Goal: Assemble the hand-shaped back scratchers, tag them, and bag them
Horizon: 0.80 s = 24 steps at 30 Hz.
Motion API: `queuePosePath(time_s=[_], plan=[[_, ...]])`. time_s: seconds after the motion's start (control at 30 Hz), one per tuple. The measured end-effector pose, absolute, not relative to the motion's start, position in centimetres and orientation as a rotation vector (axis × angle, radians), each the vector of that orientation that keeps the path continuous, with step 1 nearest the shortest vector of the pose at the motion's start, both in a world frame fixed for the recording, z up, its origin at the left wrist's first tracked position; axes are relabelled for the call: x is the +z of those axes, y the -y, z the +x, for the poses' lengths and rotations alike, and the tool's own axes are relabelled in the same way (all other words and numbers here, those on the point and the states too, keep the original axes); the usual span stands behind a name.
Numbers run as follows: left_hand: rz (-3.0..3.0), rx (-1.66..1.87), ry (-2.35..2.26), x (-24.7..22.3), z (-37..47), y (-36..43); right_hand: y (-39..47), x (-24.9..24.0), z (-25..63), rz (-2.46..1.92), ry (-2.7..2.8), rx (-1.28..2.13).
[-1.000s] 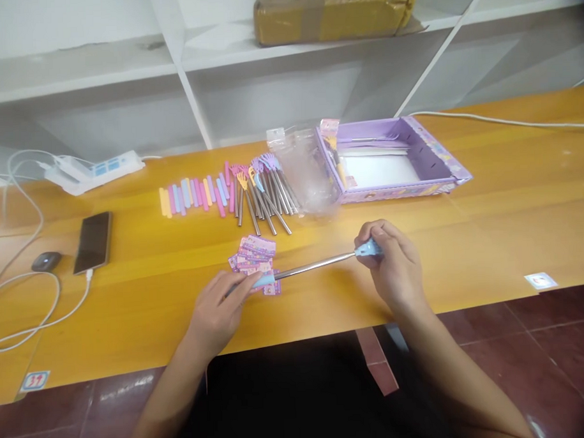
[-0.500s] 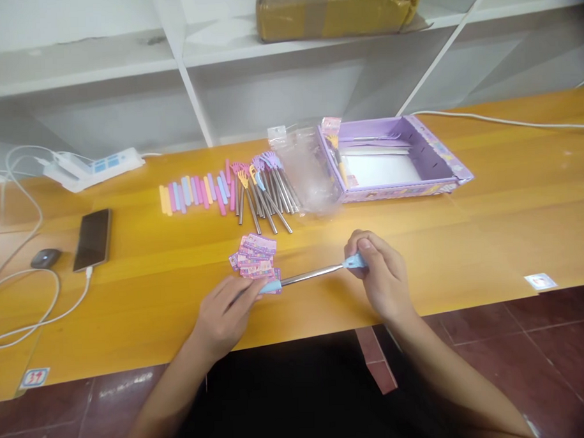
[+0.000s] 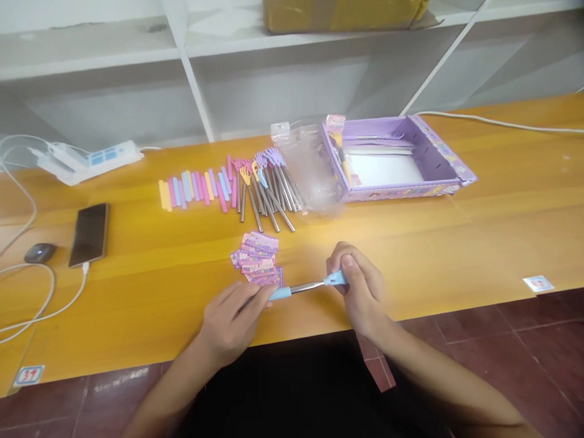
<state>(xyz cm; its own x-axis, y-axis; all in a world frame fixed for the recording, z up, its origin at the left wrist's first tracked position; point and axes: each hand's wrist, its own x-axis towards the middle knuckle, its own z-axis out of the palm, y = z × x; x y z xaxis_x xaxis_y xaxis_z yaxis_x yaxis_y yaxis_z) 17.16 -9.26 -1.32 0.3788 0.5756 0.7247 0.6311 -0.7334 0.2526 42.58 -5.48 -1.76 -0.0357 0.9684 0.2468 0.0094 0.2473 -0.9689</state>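
Note:
Between my hands runs a metal rod with a light blue sleeve and a light blue head. My left hand is closed on the blue sleeve end, just in front of a pile of small pink and purple cards. The blue head end is gripped by my right hand. Behind lie several metal rods with hand-shaped heads in purple, pink, yellow and blue. Several coloured tubes lie in a row to their left.
Clear plastic bags lean against a purple box holding a bagged yellow-headed piece. On the left are a phone, a mouse, cables and a power strip. A taped package sits on the shelf.
My right hand has moved left, towards my left hand, and less of the metal rod shows between them. The view has shifted slightly.

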Motion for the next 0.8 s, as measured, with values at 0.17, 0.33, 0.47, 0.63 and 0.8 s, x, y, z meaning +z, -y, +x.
queuePosePath(time_s=[0.17,0.33,0.47,0.63,0.8], plan=[[-2.566,-1.298,1.137,-1.1,17.1,9.4,5.7,-1.9,41.8,-0.993,1.381,1.007],[-2.548,-1.271,1.133,-1.1,17.1,9.5,5.9,-2.3,41.1,-0.983,1.350,1.041],[-2.532,-1.232,1.152,-1.1,16.1,8.8,6.4,-2.2,41.4,-0.940,1.422,1.037],[-2.570,-0.943,1.426,-0.1,13.4,8.3,5.1,-1.8,42.6,-0.914,1.933,0.865],[-2.595,-0.761,1.582,0.5,12.6,9.4,3.5,-2.4,43.1,-0.935,2.251,0.179]])
